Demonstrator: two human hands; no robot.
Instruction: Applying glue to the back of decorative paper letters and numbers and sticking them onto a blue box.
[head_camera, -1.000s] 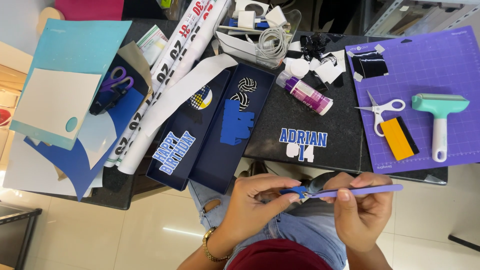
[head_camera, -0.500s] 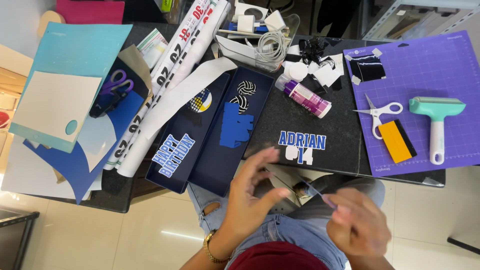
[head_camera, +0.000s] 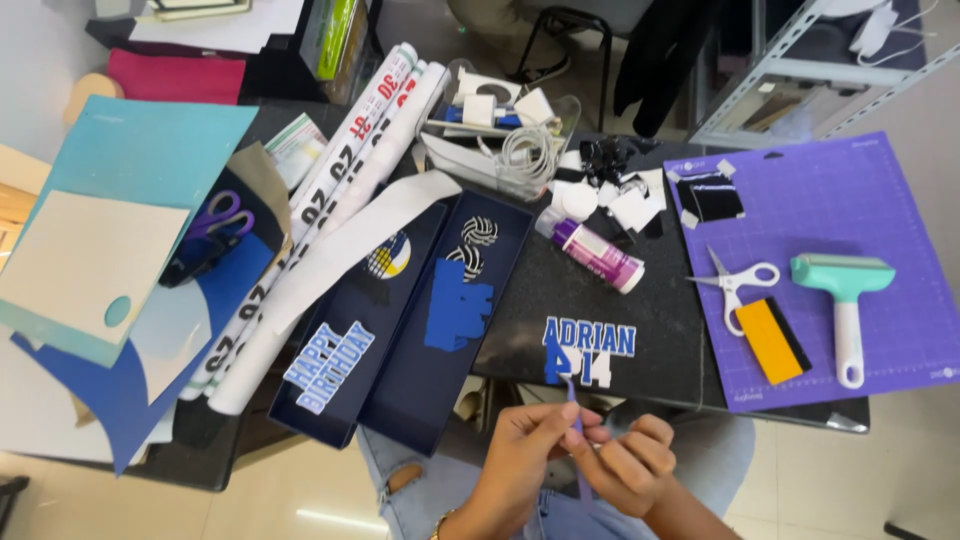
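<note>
Purple weeding tool (head_camera: 577, 440) pinched between left hand (head_camera: 525, 455) and right hand (head_camera: 625, 465), both grasping. Could slip, jabbing fingertips; could snag blue cutout letters (head_camera: 588, 350) nearby.

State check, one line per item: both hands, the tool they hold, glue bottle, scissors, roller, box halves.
left hand: closed on the purple tool, over the lap
right hand: pinching the same tool
purple tool: upright, thin, held between both hands
glue bottle: lying on its side, cap on
white scissors: shut, flat on purple mat
teal roller: lying on mat, idle
navy box halves: open, side by side, cutouts inside
</note>
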